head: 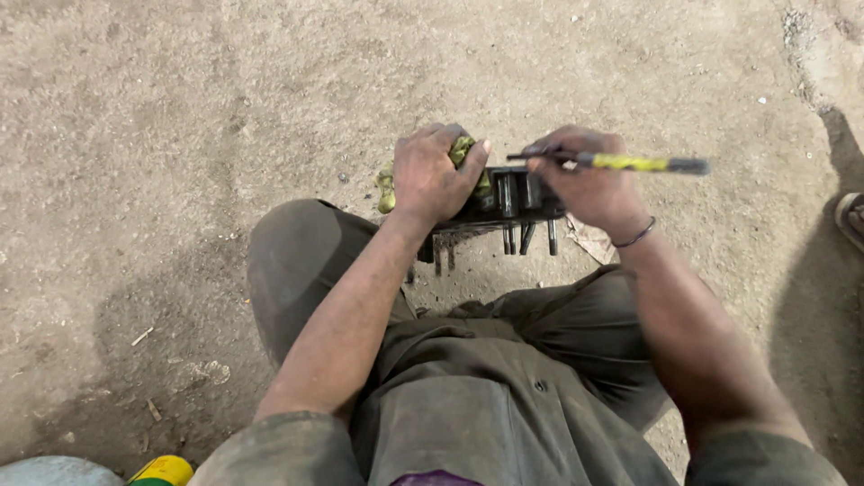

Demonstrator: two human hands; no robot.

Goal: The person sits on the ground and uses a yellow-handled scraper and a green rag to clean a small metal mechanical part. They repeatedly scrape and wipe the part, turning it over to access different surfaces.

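A dark, greasy metal engine part (504, 205) with several bolts hanging from its underside sits on the ground between my knees. My left hand (434, 173) presses a crumpled yellow-green rag (387, 187) against the part's left side. My right hand (585, 180) rests on the part's right side and grips a screwdriver with a yellow and black handle (630, 163), held level, its handle pointing right and its tip toward the left.
Sandy, oil-stained ground (180, 135) lies all around. A yellow-capped object (164, 471) and a pale rounded thing (54, 471) sit at the bottom left. A sandal's edge (850, 216) shows at the far right.
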